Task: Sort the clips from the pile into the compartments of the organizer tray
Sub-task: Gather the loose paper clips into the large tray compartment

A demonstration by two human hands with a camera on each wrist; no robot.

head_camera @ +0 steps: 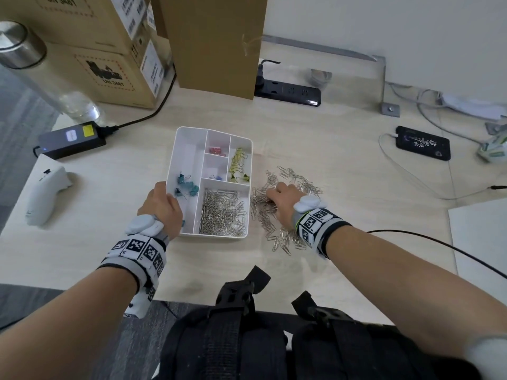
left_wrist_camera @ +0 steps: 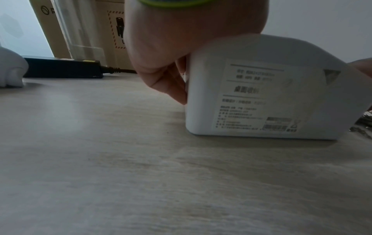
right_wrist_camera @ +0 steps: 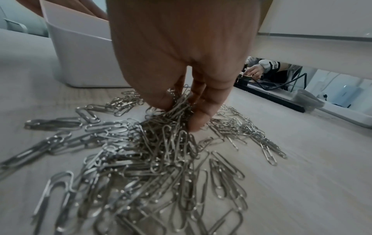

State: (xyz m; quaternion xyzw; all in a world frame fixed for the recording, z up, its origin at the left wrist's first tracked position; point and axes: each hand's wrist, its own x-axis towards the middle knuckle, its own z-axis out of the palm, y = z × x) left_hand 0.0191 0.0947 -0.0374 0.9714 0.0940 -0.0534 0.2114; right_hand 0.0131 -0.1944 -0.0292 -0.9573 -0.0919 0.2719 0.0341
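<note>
A white organizer tray (head_camera: 248, 145) (left_wrist_camera: 211, 95) (right_wrist_camera: 80, 52) sits mid-table. Its compartments hold teal binder clips (head_camera: 186, 185), pink clips (head_camera: 216, 150), yellow clips (head_camera: 238, 165), a blue clip (head_camera: 216, 176) and silver paper clips (head_camera: 222, 212). My left hand (head_camera: 162, 204) (left_wrist_camera: 171, 66) grips the tray's near left wall, thumb outside. A pile of silver paper clips (head_camera: 282, 209) (right_wrist_camera: 151, 159) lies right of the tray. My right hand (head_camera: 279, 198) (right_wrist_camera: 181, 108) is down in the pile, fingers and thumb pinching a bunch of paper clips.
Cardboard boxes (head_camera: 109, 50) and a brown paper bag (head_camera: 216, 42) stand behind the tray, with a black power strip (head_camera: 288, 91). A power adapter (head_camera: 71, 138) and white controller (head_camera: 46, 193) lie left. A phone (head_camera: 422, 142) and cables lie right.
</note>
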